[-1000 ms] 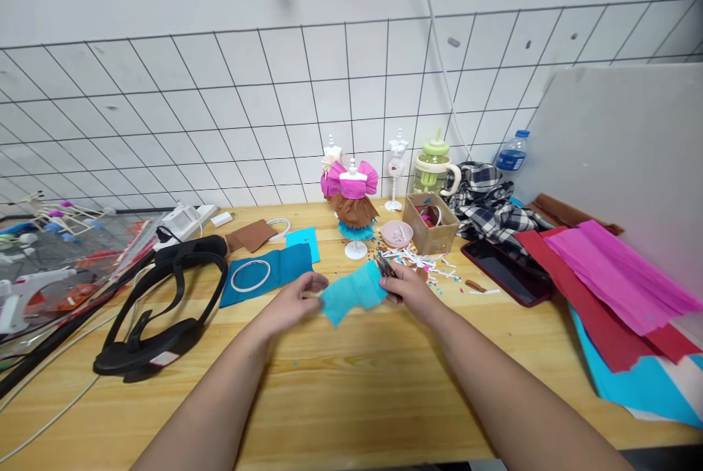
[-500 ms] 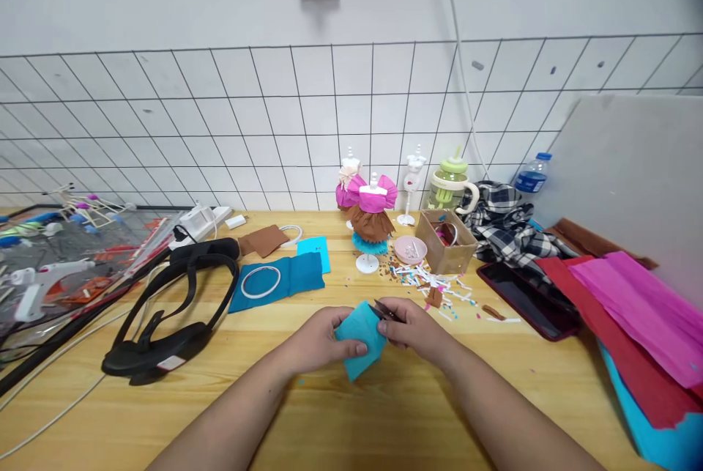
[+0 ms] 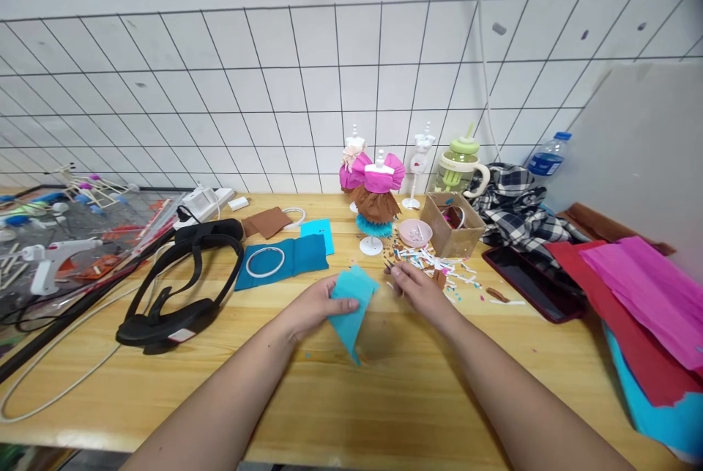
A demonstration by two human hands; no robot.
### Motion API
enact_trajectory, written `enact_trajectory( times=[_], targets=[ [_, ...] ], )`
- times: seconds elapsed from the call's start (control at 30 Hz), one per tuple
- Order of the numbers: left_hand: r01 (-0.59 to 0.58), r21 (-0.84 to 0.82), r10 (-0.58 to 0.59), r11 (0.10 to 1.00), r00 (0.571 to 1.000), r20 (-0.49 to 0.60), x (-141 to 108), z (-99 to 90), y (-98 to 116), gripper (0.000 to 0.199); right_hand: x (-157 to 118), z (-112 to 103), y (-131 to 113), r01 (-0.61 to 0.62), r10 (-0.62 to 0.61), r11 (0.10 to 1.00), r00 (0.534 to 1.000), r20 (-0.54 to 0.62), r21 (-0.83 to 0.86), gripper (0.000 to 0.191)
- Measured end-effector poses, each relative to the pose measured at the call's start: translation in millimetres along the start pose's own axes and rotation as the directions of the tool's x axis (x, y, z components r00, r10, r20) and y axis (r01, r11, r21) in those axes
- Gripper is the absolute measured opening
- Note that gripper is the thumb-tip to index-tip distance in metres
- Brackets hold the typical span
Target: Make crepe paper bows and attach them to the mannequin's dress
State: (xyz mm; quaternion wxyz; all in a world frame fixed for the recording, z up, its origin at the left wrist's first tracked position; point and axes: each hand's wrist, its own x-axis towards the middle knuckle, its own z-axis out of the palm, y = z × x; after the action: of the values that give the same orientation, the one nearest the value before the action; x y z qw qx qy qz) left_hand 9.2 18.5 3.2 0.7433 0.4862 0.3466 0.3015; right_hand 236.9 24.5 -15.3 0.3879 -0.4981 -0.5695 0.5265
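One table (image 3: 384,405) carries two dressed mannequins (image 3: 378,196), one bare mannequin (image 3: 420,157) — left hand (image 3: 314,306) pinches turquoise paper (image 3: 351,310) midair, seemingly unfinished, while right hand (image 3: 420,290) grips a small dark tool (image 3: 389,264), clear of the paper.

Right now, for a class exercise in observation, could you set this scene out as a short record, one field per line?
Left hand: holds a light-blue sheet
Right hand: holds a small dark tool, mostly hidden, apart from that sheet
Dressed figure: upright, pink above brown above blue
Scraps: scattered before the pink dish
White ring: flat on a dark-blue sheet
Pink sheet: overlapping a red sheet
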Motion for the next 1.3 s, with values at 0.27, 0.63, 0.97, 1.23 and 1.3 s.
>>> enact_trajectory(
  times=[0.27,0.63,0.97,1.23,1.3],
  targets=[
    [-0.059,0.026,0.063,0.998,0.98,-0.188,4.9,-5.6,0.8,0.061,-7.1,4.3,1.0,0.045,0.003,0.902,0.994,0.111,-0.43,0.064],
    [-0.079,0.132,0.098,0.988,0.984,-0.149,11.5,-1.2,-11.0,0.054,-9.9,6.8,-5.1,0.108,-0.022,0.791,0.989,0.149,-0.602,0.056],
    [-0.099,0.187,0.132,0.977,0.976,-0.174,12.4,-0.6,-11.2,0.058,-12.7,3.0,-12.4,0.064,0.004,0.756,0.995,0.103,-0.652,0.054],
    [-0.097,0.212,0.127,0.972,0.983,-0.133,13.5,-0.6,-15.1,0.056,-13.6,6.4,-12.2,0.096,0.007,0.732,0.989,0.148,-0.675,0.05],
    [-0.091,0.214,0.124,0.973,0.982,-0.144,13.5,-0.4,-15.5,0.057,-13.0,6.3,-11.1,0.103,-0.004,0.727,0.989,0.147,-0.679,0.05]
  ],
)
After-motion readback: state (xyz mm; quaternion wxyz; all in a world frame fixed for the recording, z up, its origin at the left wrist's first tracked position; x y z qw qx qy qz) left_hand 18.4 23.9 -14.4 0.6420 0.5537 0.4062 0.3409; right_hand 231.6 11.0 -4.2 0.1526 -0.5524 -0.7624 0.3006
